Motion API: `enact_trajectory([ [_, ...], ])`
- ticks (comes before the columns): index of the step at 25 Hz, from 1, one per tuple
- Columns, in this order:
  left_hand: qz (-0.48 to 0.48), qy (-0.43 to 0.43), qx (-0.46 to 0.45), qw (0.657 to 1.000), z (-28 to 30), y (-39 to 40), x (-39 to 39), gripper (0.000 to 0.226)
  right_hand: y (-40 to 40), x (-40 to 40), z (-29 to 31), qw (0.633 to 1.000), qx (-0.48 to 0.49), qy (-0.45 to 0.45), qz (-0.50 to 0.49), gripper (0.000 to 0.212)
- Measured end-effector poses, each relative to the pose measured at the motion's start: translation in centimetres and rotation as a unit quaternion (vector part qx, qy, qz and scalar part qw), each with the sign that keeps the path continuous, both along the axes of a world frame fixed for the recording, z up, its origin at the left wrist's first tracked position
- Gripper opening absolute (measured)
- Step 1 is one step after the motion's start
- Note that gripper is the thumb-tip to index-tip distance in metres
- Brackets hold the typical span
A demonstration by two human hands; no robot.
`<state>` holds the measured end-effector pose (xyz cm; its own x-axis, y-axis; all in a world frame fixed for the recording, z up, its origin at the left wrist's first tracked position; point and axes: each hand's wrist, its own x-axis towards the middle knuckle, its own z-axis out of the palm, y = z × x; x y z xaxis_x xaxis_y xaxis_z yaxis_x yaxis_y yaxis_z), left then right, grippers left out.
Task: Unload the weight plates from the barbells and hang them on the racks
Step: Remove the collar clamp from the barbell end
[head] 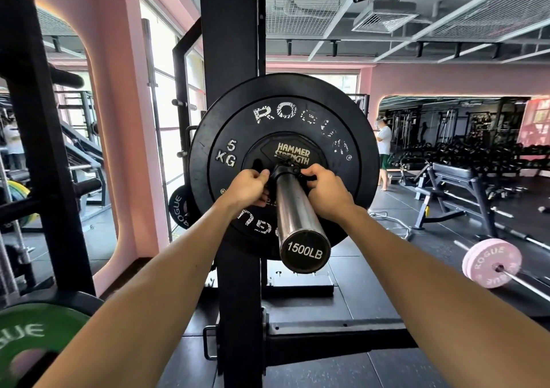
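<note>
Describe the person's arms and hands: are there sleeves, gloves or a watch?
Both forearms are bare right to the frame's edge, with no sleeves in view. The left hand and right hand wear no gloves, and no watch, wristband or ring shows.

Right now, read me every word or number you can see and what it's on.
"ROGUE", "5 KG": big black plate
"HAMMER STRENGTH": small plate
"1500LB": bar end cap
"ROGUE": pink plates
"ROGUE": small black plate
"GUE", partly cut off: green plate
</note>
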<state>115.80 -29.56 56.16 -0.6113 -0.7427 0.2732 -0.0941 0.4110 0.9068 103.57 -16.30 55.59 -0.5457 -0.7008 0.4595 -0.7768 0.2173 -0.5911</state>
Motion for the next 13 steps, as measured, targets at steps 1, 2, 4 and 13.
enact_trajectory([
  [1, -0.002, 0.001, 0.0, 1.0, 0.0, -0.2, -0.1, 0.041, 0.0, -0.3, 0.5, 1.0, 0.01, -0.004, 0.0, 0.049],
  [2, -0.004, -0.001, -0.002, 1.0, 0.0, -0.4, -0.1, 0.04, 0.0, -0.5, 1.3, 1.0, 0.023, -0.004, -0.002, 0.043],
  [4, -0.007, -0.002, -0.005, 1.0, 0.0, -0.8, -0.2, 0.035, -0.2, -0.7, 3.1, 0.998, 0.055, 0.021, -0.017, 0.024],
  [13, -0.016, -0.049, -0.004, 0.999, 0.2, -1.3, -0.3, 0.039, -3.8, 1.5, 7.9, 0.975, 0.156, 0.142, -0.075, 0.063],
])
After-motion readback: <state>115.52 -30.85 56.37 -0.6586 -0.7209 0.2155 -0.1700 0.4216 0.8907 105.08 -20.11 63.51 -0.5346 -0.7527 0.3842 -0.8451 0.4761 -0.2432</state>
